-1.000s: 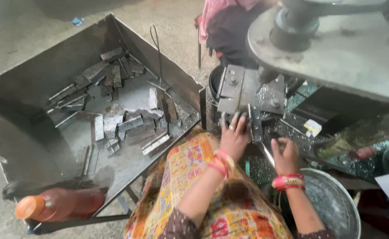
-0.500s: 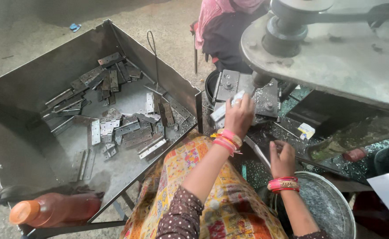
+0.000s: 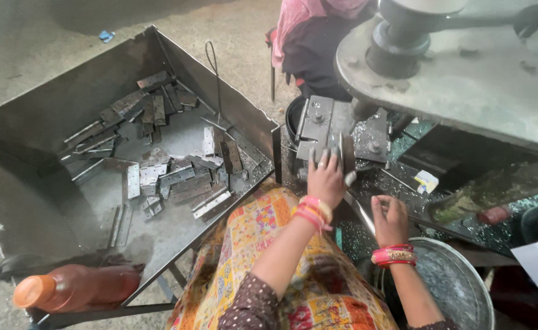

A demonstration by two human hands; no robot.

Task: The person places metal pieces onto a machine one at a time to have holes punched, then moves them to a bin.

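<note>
Metal tray (image 3: 49,122) sits to your left with the hinge plates (image 3: 177,177) scattered in it. Bottle (image 3: 73,287) lies at its near edge. Press die block (image 3: 336,125) is straight ahead, under the machine's flywheel (image 3: 464,85). Steel basin (image 3: 458,287) sits near right, below it.

A single head-worn camera looks steeply down from just above the person's own lap, facing forward over both outstretched arms, so the left hand (image 3: 326,178) and the right hand (image 3: 390,219) sit near the middle of the frame at close range. To the left of the hands the view takes in the open grey sheet-metal bin (image 3: 36,122) of flat steel plates, and ahead of and above them the grey metal press machine (image 3: 464,79) fills the upper right corner. With only this one view, no part of the scene is shared with another.
</note>
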